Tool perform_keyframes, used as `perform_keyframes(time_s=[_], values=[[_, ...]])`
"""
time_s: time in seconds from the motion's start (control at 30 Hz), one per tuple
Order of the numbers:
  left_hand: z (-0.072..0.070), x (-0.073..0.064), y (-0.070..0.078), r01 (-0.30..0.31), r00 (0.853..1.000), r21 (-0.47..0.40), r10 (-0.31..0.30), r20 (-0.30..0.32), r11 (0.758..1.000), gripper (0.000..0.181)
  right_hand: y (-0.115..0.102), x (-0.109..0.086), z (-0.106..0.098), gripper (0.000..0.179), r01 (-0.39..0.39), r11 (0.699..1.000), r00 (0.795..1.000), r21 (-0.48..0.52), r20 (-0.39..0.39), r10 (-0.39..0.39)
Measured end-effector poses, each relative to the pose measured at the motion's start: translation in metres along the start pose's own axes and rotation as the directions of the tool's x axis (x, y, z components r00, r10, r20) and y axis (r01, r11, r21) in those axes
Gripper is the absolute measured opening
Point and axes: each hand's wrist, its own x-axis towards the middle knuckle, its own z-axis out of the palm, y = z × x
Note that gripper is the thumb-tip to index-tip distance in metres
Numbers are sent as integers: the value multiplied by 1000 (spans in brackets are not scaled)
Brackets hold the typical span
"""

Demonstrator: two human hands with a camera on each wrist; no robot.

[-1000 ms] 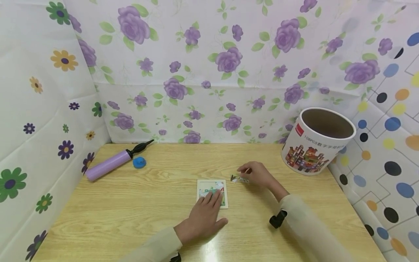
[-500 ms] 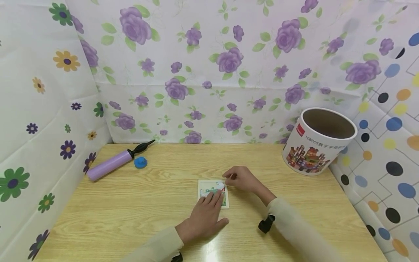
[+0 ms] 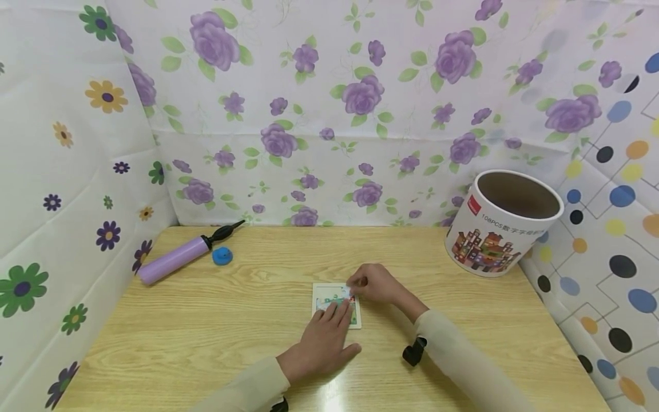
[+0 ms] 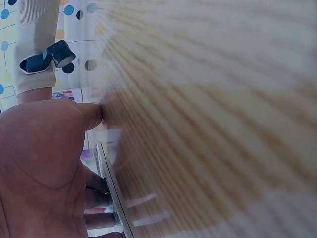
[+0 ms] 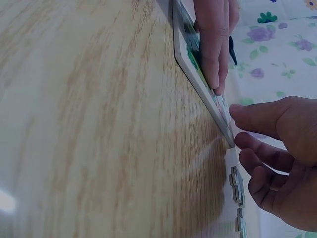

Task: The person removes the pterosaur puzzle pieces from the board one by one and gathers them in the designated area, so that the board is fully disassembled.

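A small jigsaw puzzle board [image 3: 336,286] with a pale frame and a partly visible green and white picture lies on the table. My left hand [image 3: 321,342] rests with its fingers extended across the lower part of the puzzle, hiding much of it. At the board's upper right corner is my right hand [image 3: 378,284], thumb and bent index finger at the edge beside a whitish puzzle piece [image 3: 346,292]. I cannot tell whether they pinch it. The right wrist view shows loose puzzle pieces [image 5: 237,187] on the table below this hand; in the head view the hand hides them.
A lilac hand pump [image 3: 175,261] with a black nozzle lies at the back left, beside a blue toy duck [image 3: 222,256]. A large white printed bucket [image 3: 494,229] stands at the back right. Patterned cloths [image 3: 319,189] border the wood-grain table [image 3: 206,337].
My right hand has moved left from the loose pieces to the board's upper right corner. My left hand has stayed on the puzzle.
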Motion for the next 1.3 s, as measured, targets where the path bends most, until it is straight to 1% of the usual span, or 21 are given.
perform_keyframes(time_s=[0.3,0.4,0.57,0.63,0.77,0.83,0.93,1.1,1.3], values=[[1,-1,1,-6,1000,12,6,-6,1000,82,-2,0,2,12,18,1000,1000,-12,26,-18],[-2,-2,2,0,1000,-1,0,0,1000,81,-2,1,3,11,-3,1000,1000,-7,30,3],[-8,-3,4,15,1000,-25,-15,13,1000,80,-4,1,3,8,-68,997,997,26,28,67],[-8,-3,5,19,1000,-21,-19,-1,1000,81,-5,0,2,8,-78,996,997,43,21,77],[-6,-3,5,14,998,-15,-15,-56,1000,80,-8,-2,0,8,-65,996,998,67,1,65],[-5,-3,5,7,998,-23,-9,-70,1000,79,-8,-3,0,8,-64,995,998,75,-4,64],[-4,-4,4,4,999,-40,-6,-50,999,81,-8,-4,-1,7,-71,993,997,90,-2,71],[0,-8,3,-14,999,-8,13,-36,1000,82,-7,-8,-2,7,-54,990,998,130,-13,56],[3,-11,3,-18,999,11,19,-28,1000,80,-6,-14,-2,9,-38,984,998,173,-43,46]])
